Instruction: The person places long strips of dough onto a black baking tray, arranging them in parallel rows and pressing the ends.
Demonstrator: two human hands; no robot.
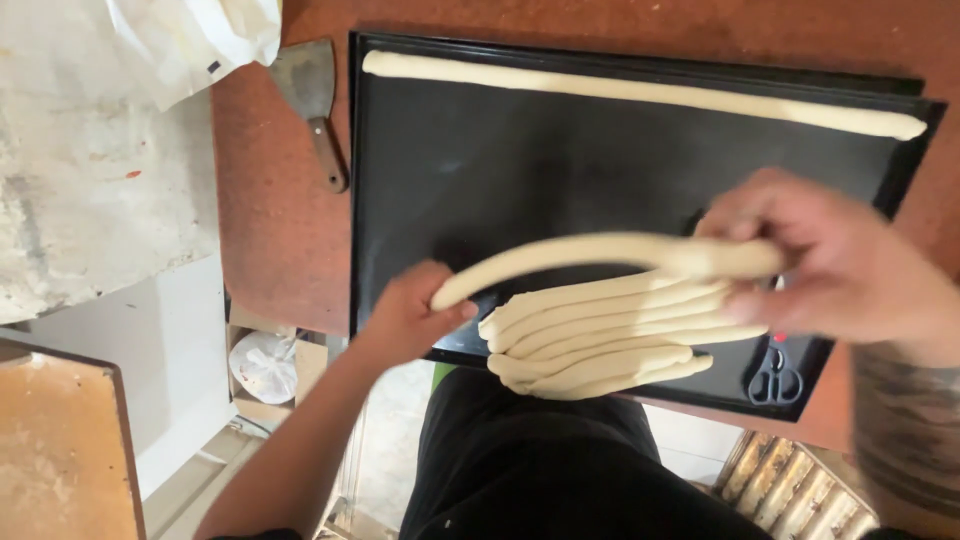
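Hands: left hand (410, 310) pinches one end of a lifted dough rope (600, 252); right hand (830, 262) closes around its other end, above the tray's near edge.
Tray: black baking tray (450, 160) on a reddish counter (270, 220).
Dough: one straight rope (640, 92) along the tray's far edge; stacked ropes (600, 340) at its near edge.
Tools: scraper (310, 100) off the tray's far-left corner; black scissors (775, 380) at its near-right corner.
Packages: crumpled white bag (170, 40), counter's far-left; tied white bag (265, 365) below.
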